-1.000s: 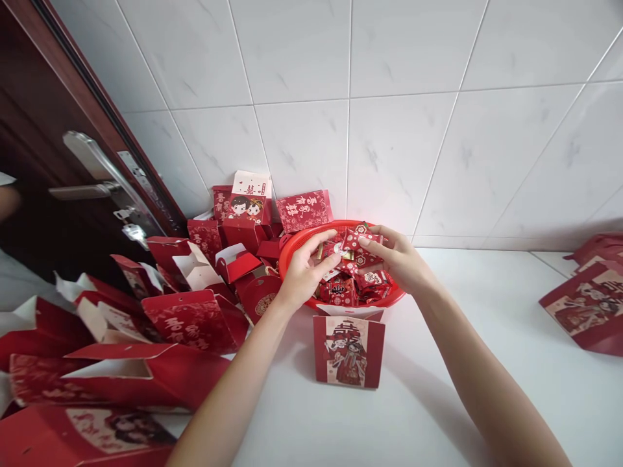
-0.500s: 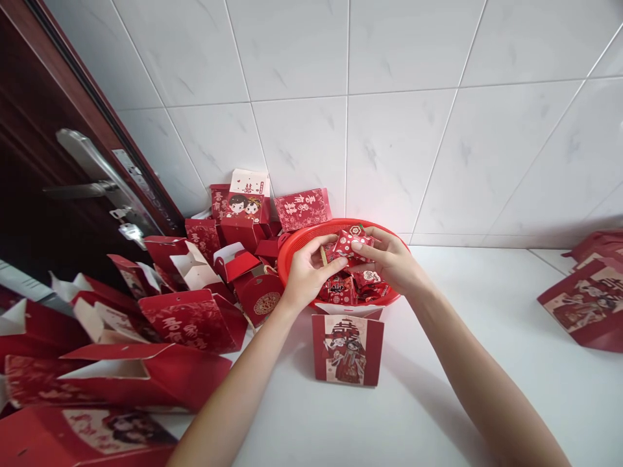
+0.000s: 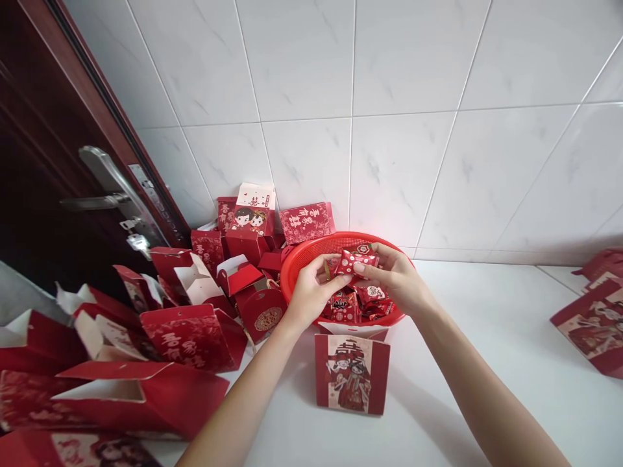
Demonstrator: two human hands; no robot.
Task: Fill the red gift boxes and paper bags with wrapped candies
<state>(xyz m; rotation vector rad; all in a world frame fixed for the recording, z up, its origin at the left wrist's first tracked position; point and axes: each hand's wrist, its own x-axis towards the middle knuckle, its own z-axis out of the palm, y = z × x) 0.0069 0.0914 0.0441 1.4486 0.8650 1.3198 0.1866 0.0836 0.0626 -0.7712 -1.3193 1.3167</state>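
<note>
Over a red plastic basket (image 3: 296, 259), my left hand (image 3: 314, 288) and my right hand (image 3: 396, 275) meet around small red wrapped candies. A red candy packet with white dots (image 3: 354, 262) lies between the fingertips of both hands, with another packet partly behind it. My left fingers are curled round the left side of the packets, and my right thumb presses on the dotted one. More red candy packets (image 3: 345, 306) lie in the basket below. In front of the basket stands a red gift box (image 3: 350, 376) with figures printed on it, its top raised.
Many red gift boxes (image 3: 180, 340), several with raised flaps, crowd the left side. Another printed box (image 3: 594, 324) stands at the right edge. A tiled wall (image 3: 403, 162) rises behind, and a dark door with a metal handle (image 3: 114, 185) is at left.
The view has tilted slightly, so the scene sits lower in the picture. The dotted packet has turned a little between my fingers; both hands remain over the basket.
</note>
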